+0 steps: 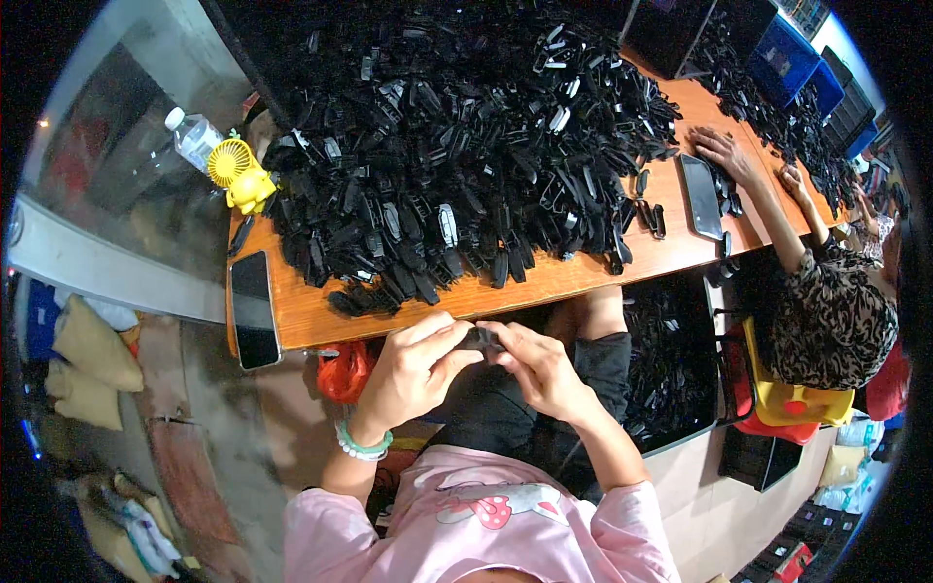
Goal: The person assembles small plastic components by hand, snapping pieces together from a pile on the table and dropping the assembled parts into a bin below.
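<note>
Over my lap, just off the table's front edge, my left hand (418, 367) and my right hand (540, 367) meet with fingers closed. Between their fingertips is a small black plastic part (478, 339), mostly covered by the fingers, so its exact kind is hard to make out. A bracelet of pale beads (363, 445) circles my left wrist. Beyond my hands, a big heap of black plastic parts (457, 185), long and narrow with a few glinting, spreads over the wooden table (505, 299).
A phone (255, 311) lies at the table's left corner, near a yellow fan (243, 177) and a clear bottle (197, 141). Another phone (701, 197) rests at right, beside a co-worker's hand (719, 148). Below stands a bin of black parts (669, 364); a red bag (342, 374) hangs left.
</note>
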Tool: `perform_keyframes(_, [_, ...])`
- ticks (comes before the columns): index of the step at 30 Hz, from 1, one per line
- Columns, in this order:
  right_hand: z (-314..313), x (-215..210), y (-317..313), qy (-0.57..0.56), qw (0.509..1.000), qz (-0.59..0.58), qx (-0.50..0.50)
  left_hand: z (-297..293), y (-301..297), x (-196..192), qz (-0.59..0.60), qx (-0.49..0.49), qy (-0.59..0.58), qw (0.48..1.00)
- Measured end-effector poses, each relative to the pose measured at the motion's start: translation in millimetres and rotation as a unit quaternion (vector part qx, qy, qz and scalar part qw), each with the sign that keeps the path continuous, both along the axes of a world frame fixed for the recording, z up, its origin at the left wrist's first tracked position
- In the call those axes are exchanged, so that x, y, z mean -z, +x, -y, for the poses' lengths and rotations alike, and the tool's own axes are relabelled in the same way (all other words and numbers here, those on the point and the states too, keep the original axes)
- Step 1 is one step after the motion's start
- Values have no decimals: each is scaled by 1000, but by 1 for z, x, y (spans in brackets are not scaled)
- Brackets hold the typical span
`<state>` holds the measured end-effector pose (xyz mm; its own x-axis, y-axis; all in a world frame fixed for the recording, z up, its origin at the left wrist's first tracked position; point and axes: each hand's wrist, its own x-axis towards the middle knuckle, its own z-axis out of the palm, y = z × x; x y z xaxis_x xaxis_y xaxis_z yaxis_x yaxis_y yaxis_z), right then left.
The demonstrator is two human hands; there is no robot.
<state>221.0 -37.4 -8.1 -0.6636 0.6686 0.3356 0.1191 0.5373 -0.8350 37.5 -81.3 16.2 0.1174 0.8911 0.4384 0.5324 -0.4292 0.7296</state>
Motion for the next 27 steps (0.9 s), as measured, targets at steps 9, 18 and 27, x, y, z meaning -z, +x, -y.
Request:
perform_keyframes(9, [9,12,-3,92,994,15,63,7,21,4,123,-33,-151,980])
perform_keyframes(18, [19,23,-4,-290,928,-228,48,25,12,30,395,21,-223,891])
perform_keyframes(27, [6,53,-7,-142,984,49,92,27,-53,37,-20,-285,-37,958])
